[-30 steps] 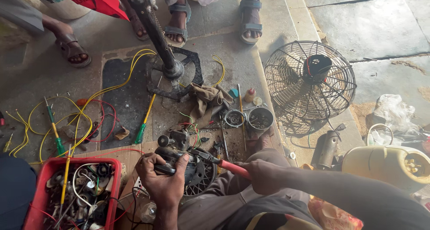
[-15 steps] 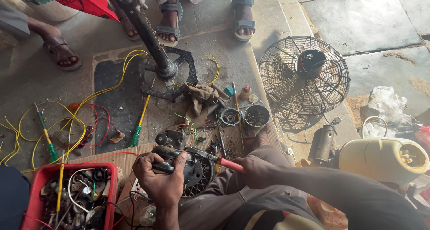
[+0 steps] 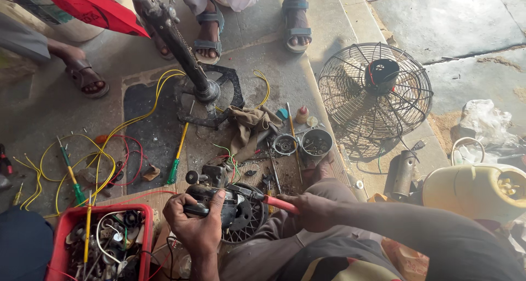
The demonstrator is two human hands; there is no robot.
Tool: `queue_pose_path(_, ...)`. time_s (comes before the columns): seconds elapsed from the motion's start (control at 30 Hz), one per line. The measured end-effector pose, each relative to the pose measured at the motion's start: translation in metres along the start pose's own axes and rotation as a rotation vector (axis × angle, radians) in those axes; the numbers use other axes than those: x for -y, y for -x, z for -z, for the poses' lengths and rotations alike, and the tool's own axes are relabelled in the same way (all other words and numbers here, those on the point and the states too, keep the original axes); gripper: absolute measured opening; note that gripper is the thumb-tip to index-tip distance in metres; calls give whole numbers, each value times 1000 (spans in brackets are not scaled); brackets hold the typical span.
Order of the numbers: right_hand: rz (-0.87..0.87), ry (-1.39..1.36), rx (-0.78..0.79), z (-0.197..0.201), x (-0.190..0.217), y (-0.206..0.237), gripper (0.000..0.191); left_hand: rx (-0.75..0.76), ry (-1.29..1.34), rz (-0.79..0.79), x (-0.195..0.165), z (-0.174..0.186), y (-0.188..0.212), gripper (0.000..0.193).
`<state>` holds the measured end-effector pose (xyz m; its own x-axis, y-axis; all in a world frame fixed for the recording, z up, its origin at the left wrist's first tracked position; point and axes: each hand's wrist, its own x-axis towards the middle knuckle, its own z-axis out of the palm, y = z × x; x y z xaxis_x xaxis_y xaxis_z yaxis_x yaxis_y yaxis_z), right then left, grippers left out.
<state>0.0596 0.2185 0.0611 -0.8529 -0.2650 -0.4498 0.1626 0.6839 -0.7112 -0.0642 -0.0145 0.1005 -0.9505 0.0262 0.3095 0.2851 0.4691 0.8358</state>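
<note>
The left hand has its fingers clamped over the black fan motor, pinning it against the lap. The right hand is closed tight on the red handle of a tool whose tip reaches the motor's top. The motor looks heavy, rigid and probably greasy; the housing rim seems the surest hold, away from the thin wires. Left of the fingers stands a red crate of parts; beyond them lie screwdrivers, a rag, and further right a fan guard.
</note>
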Motion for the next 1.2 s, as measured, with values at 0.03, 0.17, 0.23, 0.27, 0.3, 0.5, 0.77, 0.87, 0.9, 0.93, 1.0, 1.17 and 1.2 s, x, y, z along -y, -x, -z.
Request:
queue_pose_path(0.03,-51,54,58,5,6,8,73,-2,-37,-31,-2,1,2,51)
queue_pose_path(0.17,-97,311,385,33,41,27,42,26,-70,-88,-10,-2,11,50)
queue_pose_path(0.23,-170,267,416,44,57,32,34,4,-76,-125,-11,-3,12,51)
queue_pose_path(0.27,-266,144,346,47,62,33,33,-8,-83,-141,-11,-2,11,51)
queue_pose_path(0.3,-359,26,270,47,63,33,34,4,-73,-107,-10,-1,9,51)
queue_pose_path(0.5,-228,-140,-62,2,20,3,64,36,-76,-30,4,3,-10,52)
queue_pose_path(0.77,231,-350,-418,-37,-3,-49,74,20,-98,-92,7,0,-5,52)
queue_pose_path(0.87,-116,-261,-250,-23,1,-21,82,16,-89,-59,4,0,-4,54)
queue_pose_path(0.9,-99,-203,-162,-13,3,-10,73,10,-75,-59,2,0,-4,53)
queue_pose_path(0.93,-89,-149,-65,-3,6,1,66,10,-63,-50,1,0,-3,53)
queue_pose_path(1.0,-150,-83,146,12,20,20,52,36,-71,-71,-2,-1,-1,53)
queue_pose_path(1.17,-361,-47,445,47,61,24,33,18,-90,-66,-5,-2,2,52)
queue_pose_path(1.2,-356,-36,349,49,65,22,29,17,-44,-45,-4,-2,-1,51)
